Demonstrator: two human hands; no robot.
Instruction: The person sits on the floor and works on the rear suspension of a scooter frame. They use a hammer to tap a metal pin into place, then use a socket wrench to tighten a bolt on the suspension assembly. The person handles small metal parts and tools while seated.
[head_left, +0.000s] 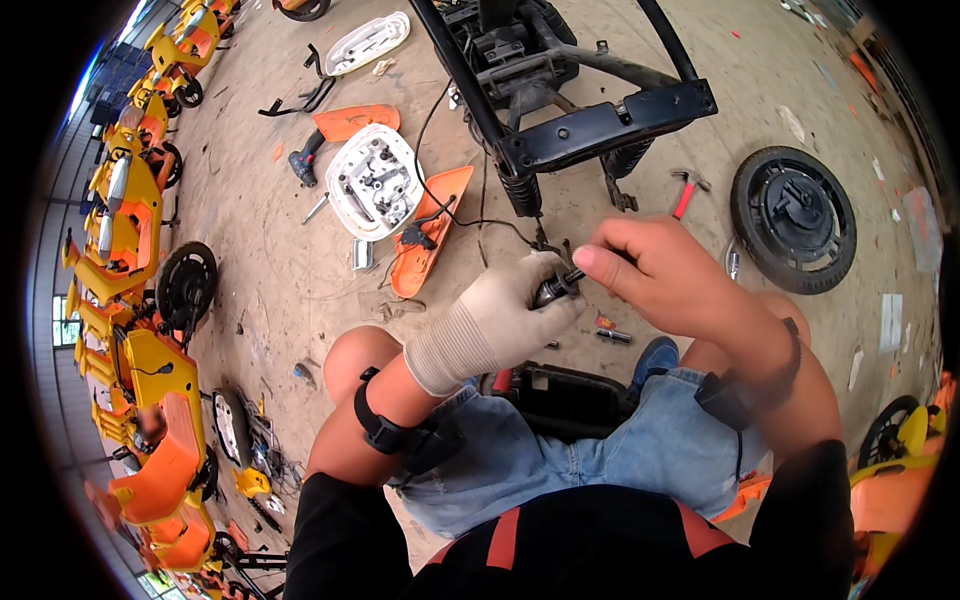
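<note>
My left hand [500, 308], in a pale knitted glove, is wrapped round a short dark cylindrical part [555, 289] in front of me. Bare, my right hand [655, 270] pinches the far end of that part between thumb and fingers. What exactly the part is cannot be made out, since both hands cover much of it. A thin black cable [470, 217] runs down toward my left hand. Just beyond my hands stands a black scooter frame [600, 130] with a crossbar and spring shock absorbers [520, 195].
A hub-motor wheel [800, 215] and a red-handled hammer [688, 192] lie right. On the left are a white tray of small metal parts [375, 185], a drill [307, 160] and orange panels [425, 255]. Yellow scooters [150, 370] line the far left. A black bin [565, 400] sits between my legs.
</note>
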